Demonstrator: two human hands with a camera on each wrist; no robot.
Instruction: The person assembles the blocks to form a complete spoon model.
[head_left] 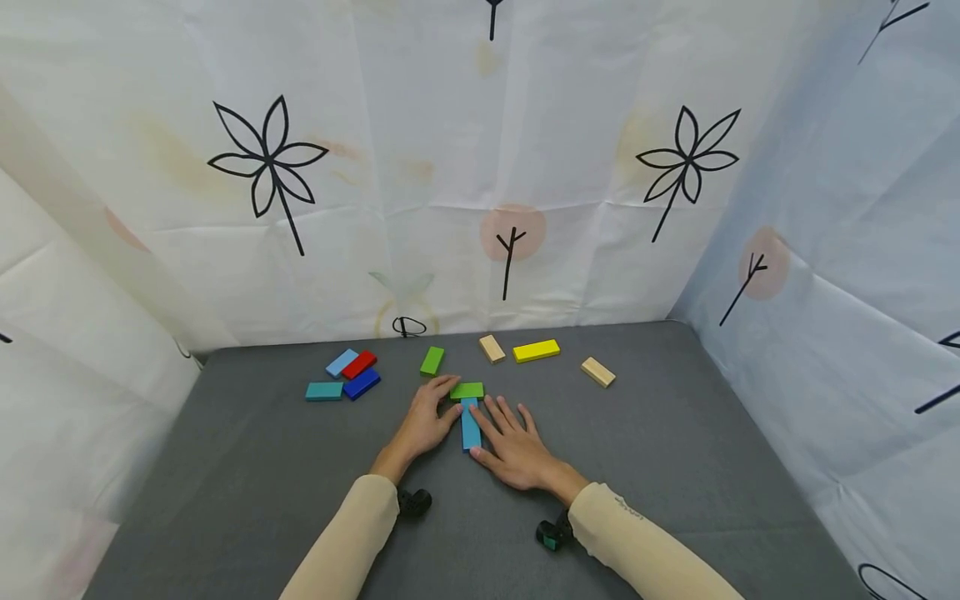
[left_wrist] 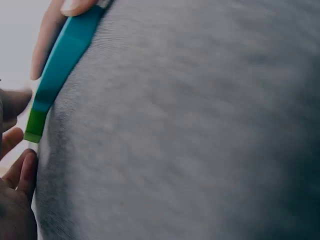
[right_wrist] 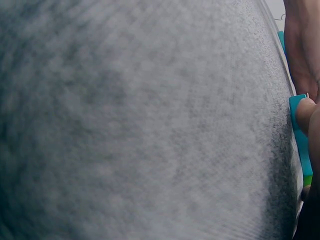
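A light blue block (head_left: 470, 429) lies lengthwise on the table, its far end against the middle of a green block (head_left: 467, 390) set crosswise, making a T. My left hand (head_left: 420, 423) rests at the left, fingertips by the green block's left end and thumb at the blue block's upper left edge. On the other side my right hand (head_left: 521, 456) lies with fingers spread. Its thumb touches the blue block's near right corner, and its index finger reaches the upper right edge. In the left wrist view, the blue block (left_wrist: 67, 55) meets the green block (left_wrist: 36, 122).
At the back left are a light blue block (head_left: 342, 362), a red block (head_left: 360, 364), a dark blue block (head_left: 362, 384) and a teal block (head_left: 325, 392). Another green block (head_left: 432, 361), a yellow block (head_left: 536, 351) and wooden blocks (head_left: 492, 349) lie along the back.
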